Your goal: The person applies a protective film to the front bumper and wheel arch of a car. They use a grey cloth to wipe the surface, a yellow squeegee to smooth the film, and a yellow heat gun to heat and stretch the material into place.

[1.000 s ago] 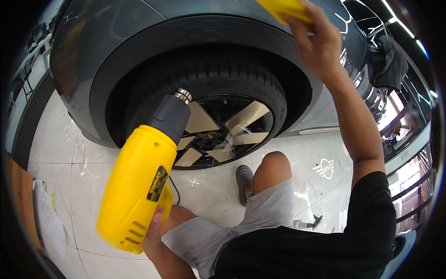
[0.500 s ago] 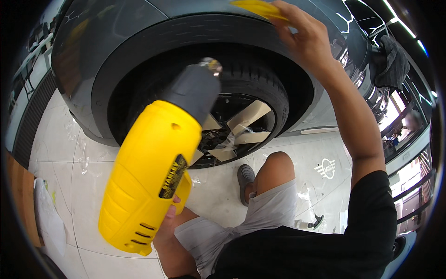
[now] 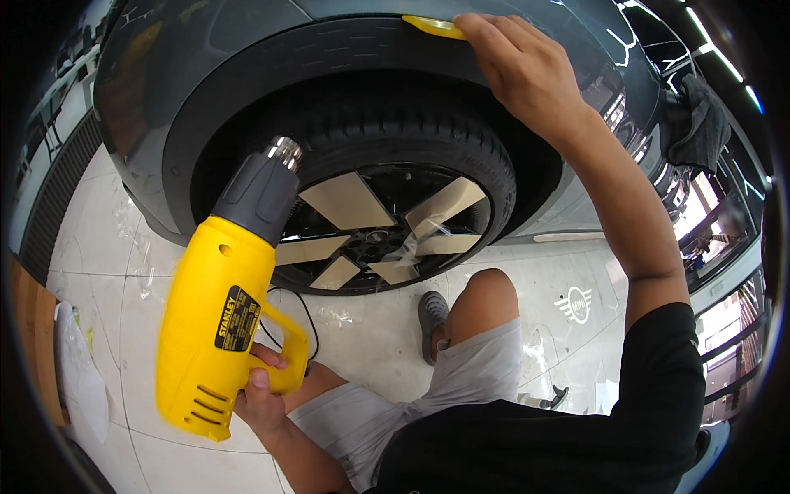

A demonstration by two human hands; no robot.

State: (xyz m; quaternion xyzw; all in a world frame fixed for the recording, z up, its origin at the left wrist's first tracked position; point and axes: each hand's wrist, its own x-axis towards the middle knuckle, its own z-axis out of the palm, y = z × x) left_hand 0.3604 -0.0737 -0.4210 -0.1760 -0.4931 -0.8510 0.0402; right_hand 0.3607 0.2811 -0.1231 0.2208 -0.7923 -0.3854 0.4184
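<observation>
My left hand is wrapped round the handle of a yellow heat gun, whose dark front and metal nozzle point up toward the wheel arch. Between the thumb and fingers of my right hand is a thin yellow squeegee. Its blade lies along the upper edge of the black wheel-arch trim, where the trim meets the grey car fender. Below the arch sits the tire, with a black and beige wheel rim. Clear film scraps cling to the rim.
A dark cloth hangs at the car's front on the right. A black-handled tool lies on the tiled floor. The heat gun's black cord trails near my knee. At left stand a wooden edge and crumpled clear film.
The heat gun has swung left and down, away from the arch, uncovering more of the wheel. My right hand has lowered slightly, bringing the squeegee to the trim edge.
</observation>
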